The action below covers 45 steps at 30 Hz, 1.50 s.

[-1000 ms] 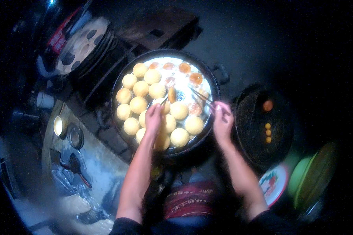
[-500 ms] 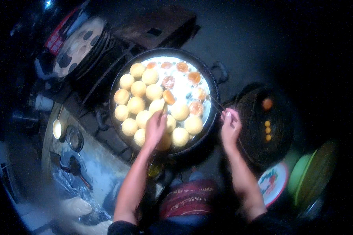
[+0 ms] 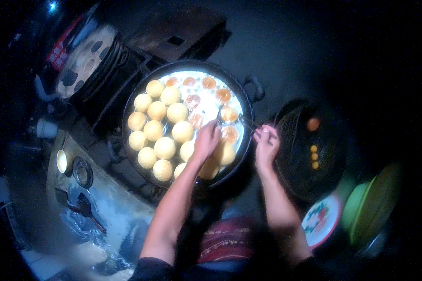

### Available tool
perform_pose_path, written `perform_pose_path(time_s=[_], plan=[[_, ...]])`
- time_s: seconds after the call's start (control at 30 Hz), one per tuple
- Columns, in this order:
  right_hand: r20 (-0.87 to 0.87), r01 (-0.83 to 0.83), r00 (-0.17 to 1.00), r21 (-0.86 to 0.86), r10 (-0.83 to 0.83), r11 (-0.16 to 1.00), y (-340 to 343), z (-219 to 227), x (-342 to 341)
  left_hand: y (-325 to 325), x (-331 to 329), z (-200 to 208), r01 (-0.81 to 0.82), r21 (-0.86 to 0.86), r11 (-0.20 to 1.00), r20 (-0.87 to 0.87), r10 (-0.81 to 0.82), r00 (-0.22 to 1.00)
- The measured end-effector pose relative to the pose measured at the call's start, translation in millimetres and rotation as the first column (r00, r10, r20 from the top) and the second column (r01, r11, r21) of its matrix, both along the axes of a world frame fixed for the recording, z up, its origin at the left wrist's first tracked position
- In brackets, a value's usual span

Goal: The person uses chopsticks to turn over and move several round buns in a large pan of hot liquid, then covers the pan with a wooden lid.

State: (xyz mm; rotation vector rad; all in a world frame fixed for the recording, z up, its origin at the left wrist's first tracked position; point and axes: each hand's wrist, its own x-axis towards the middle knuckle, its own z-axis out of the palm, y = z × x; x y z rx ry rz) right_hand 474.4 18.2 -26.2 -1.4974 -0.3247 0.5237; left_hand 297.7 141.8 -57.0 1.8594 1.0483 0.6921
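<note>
A wide dark pan point(image 3: 252, 114) holds frying oil. Golden puffed balls point(image 3: 165, 148) crowd its left and lower parts. Flatter orange pieces point(image 3: 208, 83) float in the glaring right and far parts. My left hand point(image 3: 207, 140) reaches over the pan, its fingers closed on a thin dark tool point(image 3: 219, 114) that points away from me among the orange pieces. At the pan's right rim, my right hand point(image 3: 266, 140) pinches a thin dark stick point(image 3: 248, 122); its tip is beside an orange piece point(image 3: 229, 114). My left hand and wrist hide some balls.
Right of the pan, a dark round pan point(image 3: 293, 159) holds a few small orange balls point(image 3: 314, 157). Nearer me are a red-rimmed patterned plate point(image 3: 334, 220) and a green basin point(image 3: 356, 206). At left, a worktop point(image 3: 126, 210) bears a small cup point(image 3: 62, 160) and plastic wrap.
My left hand has moved right and slightly away from me, from over the balls towards the orange pieces. My right hand stays at the rim. The whole view has shifted a little.
</note>
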Motion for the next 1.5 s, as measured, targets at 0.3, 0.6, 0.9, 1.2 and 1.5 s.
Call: perform_pose_path(time_s=[0.3, 0.6, 0.9, 1.2, 1.5], plan=[[0.060, -0.148, 0.988, 0.119, 0.142, 0.982, -11, 32, -7, 20, -37, -19, -0.039, -0.659, 0.751, 0.247, 0.265, 0.932], [0.107, -0.145, 0.985, 0.062, 0.138, 0.987, 12, 21, 3, -10, -74, -23, -0.115, -0.492, 0.863, 0.179, 0.230, 0.957], [0.000, -0.057, 0.998, 0.031, 0.057, 0.998, 54, -7, 27, 0, -47, 41, -0.118, -0.052, 0.992, 0.102, 0.123, 0.987], [-0.154, 0.056, 0.987, 0.110, -0.039, 0.992, 72, -5, 41, 62, 16, -30, -0.116, -0.041, 0.992, 0.132, 0.121, 0.984], [0.084, -0.291, 0.956, 0.140, 0.281, 0.946, 53, 36, 14, 48, -13, -37, -0.116, -0.604, 0.788, 0.343, 0.389, 0.855]])
